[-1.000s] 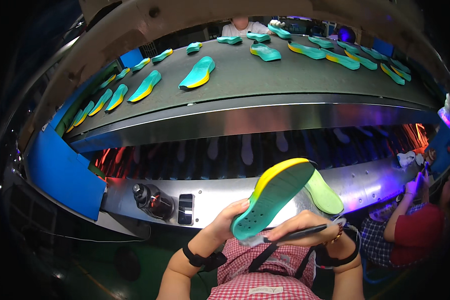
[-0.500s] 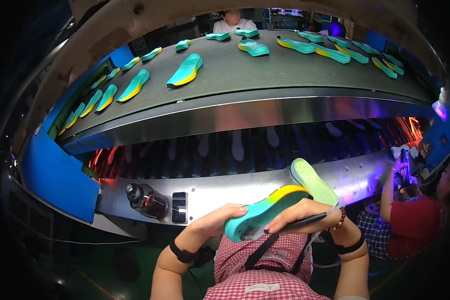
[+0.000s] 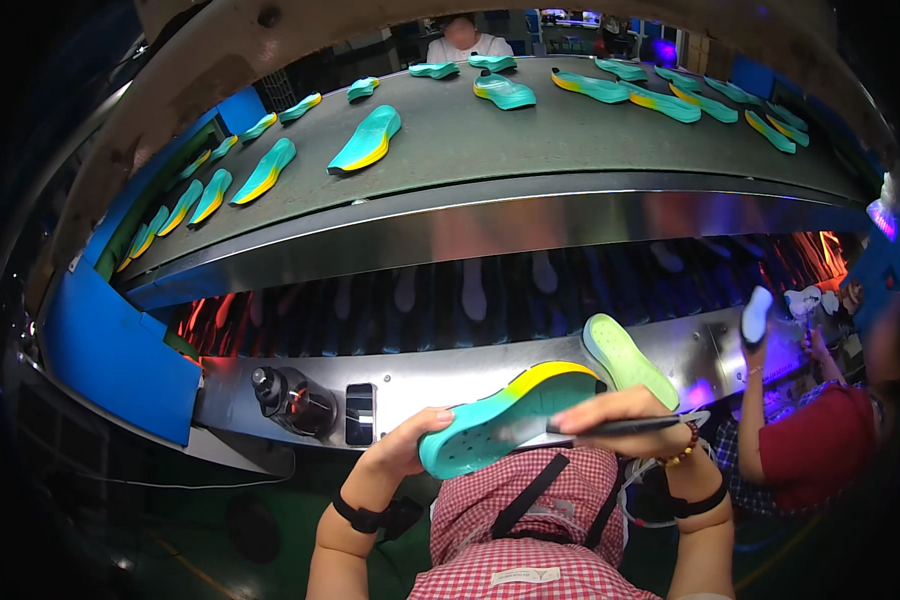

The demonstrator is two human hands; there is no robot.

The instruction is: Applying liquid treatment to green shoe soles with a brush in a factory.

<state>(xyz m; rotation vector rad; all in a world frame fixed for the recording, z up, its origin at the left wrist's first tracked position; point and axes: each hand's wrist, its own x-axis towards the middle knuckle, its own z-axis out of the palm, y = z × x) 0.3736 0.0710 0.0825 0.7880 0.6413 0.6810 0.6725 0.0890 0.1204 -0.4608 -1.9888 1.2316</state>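
Note:
My left hand (image 3: 402, 442) grips the rounded end of a teal shoe midsole (image 3: 460, 437) with a yellow edge, thumb on top. Its hollow upper face is turned toward me, and small holes show in it. My right hand (image 3: 620, 408) is closed round a brush (image 3: 625, 426) with a dark handle. The brush's pale tip, blurred by motion, lies against the inside of the midsole. Just beyond my right hand, a light green sole (image 3: 625, 358) rests tilted on the metal ledge (image 3: 450, 368).
A dark bottle (image 3: 297, 402) and a phone (image 3: 360, 414) stand on the ledge at left. Several teal-and-yellow midsoles (image 3: 367, 140) lie on the conveyor belt (image 3: 430, 145) above. At right, a co-worker in a red top (image 3: 815, 440) holds up a pale sole (image 3: 757, 314).
The midsole has moved left and turned to show more of its inside. My right hand has shifted slightly right with the brush. The co-worker's hand has lifted a pale sole.

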